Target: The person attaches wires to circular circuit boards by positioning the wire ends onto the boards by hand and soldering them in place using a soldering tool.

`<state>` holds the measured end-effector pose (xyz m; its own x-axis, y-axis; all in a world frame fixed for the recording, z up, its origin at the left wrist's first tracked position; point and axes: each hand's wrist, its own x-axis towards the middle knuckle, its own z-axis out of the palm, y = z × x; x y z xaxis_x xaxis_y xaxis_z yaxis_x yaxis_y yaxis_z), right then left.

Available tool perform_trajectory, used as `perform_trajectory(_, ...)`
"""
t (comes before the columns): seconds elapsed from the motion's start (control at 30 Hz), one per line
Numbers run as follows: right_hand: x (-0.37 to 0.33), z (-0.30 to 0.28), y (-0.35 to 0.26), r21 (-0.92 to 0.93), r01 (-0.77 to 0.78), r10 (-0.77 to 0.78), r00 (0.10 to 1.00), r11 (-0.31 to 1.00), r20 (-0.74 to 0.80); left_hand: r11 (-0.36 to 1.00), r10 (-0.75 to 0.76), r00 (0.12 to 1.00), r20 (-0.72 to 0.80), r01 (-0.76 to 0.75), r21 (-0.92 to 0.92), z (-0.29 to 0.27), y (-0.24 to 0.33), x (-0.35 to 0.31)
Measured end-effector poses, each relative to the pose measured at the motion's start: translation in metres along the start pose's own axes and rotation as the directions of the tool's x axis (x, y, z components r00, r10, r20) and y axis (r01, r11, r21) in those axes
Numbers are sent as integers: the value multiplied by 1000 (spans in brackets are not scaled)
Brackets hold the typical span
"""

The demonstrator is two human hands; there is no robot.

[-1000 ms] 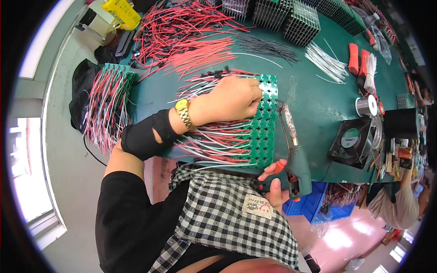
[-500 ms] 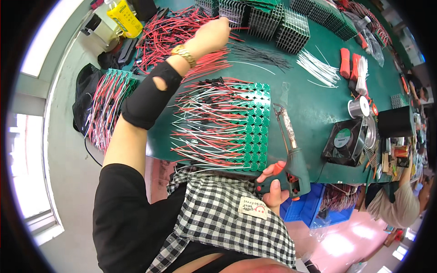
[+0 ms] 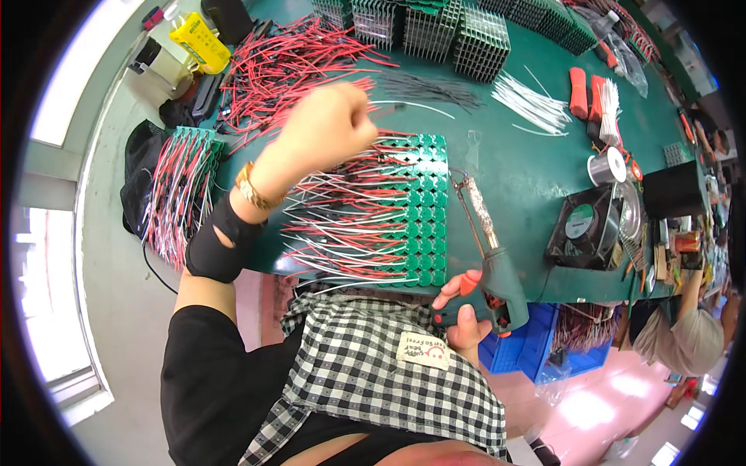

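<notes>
My left hand (image 3: pixel 330 128) is closed above the far left part of a panel of small round green circuit boards (image 3: pixel 426 210). Its fingertips point toward the boards' far edge, and what they pinch is hidden. Red and white wires (image 3: pixel 350 225) with black ends trail left from the panel. In my right hand (image 3: pixel 464 322), at the near edge of the table, is a dark green pistol-shaped soldering gun (image 3: pixel 501 283). My finger lies by its red trigger. The gun's tip points away from me, just right of the panel and apart from it.
Loose red wires (image 3: pixel 287 62) are heaped beyond my left hand. Black wires (image 3: pixel 431 89) and white wires (image 3: pixel 528 102) lie further right. Stacked green boards (image 3: pixel 482 46) stand at the back. A solder spool (image 3: pixel 606 166) and fan (image 3: pixel 579 225) sit right; wired boards (image 3: pixel 183 179) hang left.
My left hand has come back from the stacked boards at the far side, toward me and left, to above the wired panel. My right hand keeps holding the soldering gun in nearly the same place.
</notes>
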<state>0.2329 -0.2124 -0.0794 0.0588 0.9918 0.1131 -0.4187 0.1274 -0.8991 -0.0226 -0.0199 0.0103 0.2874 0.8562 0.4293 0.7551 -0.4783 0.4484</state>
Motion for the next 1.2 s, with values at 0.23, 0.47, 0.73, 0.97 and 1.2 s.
perform_trajectory(0.23, 4, -1, 2, 49, 88, -89, 996, 995, 11, 895, 225, 926, 305, -73, -440, 12, 4, 2)
perform_trajectory(0.47, 5, -2, 1, 104, 142, -143, 990, 984, 9, 767, 639, 673, 374, -599, -232, 18, 26, 1)
perform_trajectory(0.73, 5, 1, 2, 119, 184, -186, 983, 976, 8, 743, 654, 600, 461, -624, -241, 40, 33, -6)
perform_trajectory(0.97, 8, 5, -1, 77, 169, -169, 986, 983, -2, 729, 675, 609, 416, -639, -246, 49, 31, -7)
perform_trajectory(1.2, -17, 9, -18, 13, -13, 14, 996, 1000, -87, 899, 368, 922, 121, -320, -299, 42, 26, -13)
